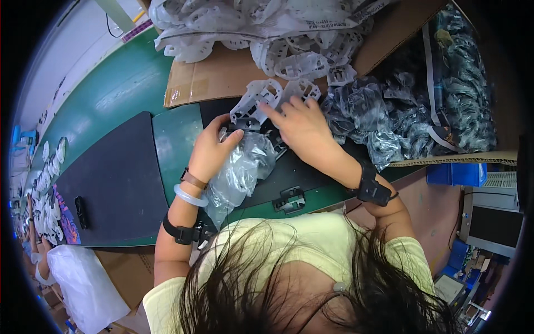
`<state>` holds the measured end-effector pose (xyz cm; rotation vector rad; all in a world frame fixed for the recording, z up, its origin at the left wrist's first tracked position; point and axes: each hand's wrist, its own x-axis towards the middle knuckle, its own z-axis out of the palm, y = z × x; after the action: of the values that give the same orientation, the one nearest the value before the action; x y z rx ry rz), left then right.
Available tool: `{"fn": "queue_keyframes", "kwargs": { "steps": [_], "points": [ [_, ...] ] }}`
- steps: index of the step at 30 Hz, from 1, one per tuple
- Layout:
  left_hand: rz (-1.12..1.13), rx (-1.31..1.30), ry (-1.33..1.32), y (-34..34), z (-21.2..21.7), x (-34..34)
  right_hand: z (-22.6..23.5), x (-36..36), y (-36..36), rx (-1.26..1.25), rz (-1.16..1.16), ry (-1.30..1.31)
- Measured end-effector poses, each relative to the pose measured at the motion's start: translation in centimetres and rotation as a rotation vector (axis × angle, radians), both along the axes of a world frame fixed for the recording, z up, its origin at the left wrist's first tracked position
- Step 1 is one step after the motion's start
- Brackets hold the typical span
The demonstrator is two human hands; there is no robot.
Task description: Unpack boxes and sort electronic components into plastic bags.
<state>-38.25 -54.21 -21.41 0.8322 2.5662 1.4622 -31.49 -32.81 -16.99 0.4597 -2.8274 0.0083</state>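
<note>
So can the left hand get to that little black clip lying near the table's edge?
Probably yes. The black clip lies bare on the mat, nothing covering it. But the left hand is on the plastic bag, so it must let go first.

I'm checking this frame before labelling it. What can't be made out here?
- Head view: left hand palm and what it grips, hidden behind the hand and the clear bag.
- Right hand fingertips, buried among the white frame and black parts.
- Dark bagged parts in the carton: glare hides their shape.
- White pieces at far left: too small.
</note>
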Motion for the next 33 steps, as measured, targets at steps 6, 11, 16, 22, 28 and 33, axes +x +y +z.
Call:
{"fn": "queue_keyframes", "kwargs": {
  "steps": [6,11,16,22,28,33],
  "points": [
    [-0.043,0.327,-0.402,2.1,1.5,-0.8,-0.2,-4.9,-0.6,0.086,0.056,0.053],
    [0.177,0.404,-0.546,2.4,0.0,-2.3,-0.7,-10.1,-3.0,-0.025,-0.048,0.250],
    [0.162,0.263,-0.234,2.5,-1.2,-1.4,-1.3,-12.8,-3.8,0.011,-0.120,0.258],
    [0.096,0.046,-0.192,2.1,0.4,-0.2,-0.3,-12.3,-3.5,-0.179,0.039,0.299],
    [0.114,0.447,-0.306,0.7,6.4,0.6,5.7,-0.9,-4.5,-0.574,0.071,0.310],
    [0.188,0.474,-0.301,-3.1,7.8,1.5,5.2,9.4,3.6,-0.507,-0.449,0.430]
  ]
}}
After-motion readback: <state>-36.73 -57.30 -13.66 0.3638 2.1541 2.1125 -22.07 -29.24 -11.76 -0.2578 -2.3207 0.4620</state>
